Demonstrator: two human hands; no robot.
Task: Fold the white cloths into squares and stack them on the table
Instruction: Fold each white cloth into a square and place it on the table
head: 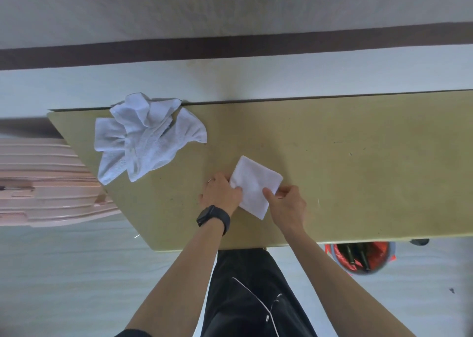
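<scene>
Left hand (221,193), right hand (286,203) pinch folded cloth (256,180) at opposite edges. Crumpled cloths (143,137) lie far-left of it, nearer left hand.

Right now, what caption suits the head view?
The left hand and right hand grip a folded cloth on the table near a pile of unfolded cloths.

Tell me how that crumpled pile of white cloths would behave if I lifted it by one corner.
Probably floppy: the pile of white cloths lies in soft peaks and creases. Likely light, being thin fabric. It looks like several loose pieces, so one may lift alone.
</scene>
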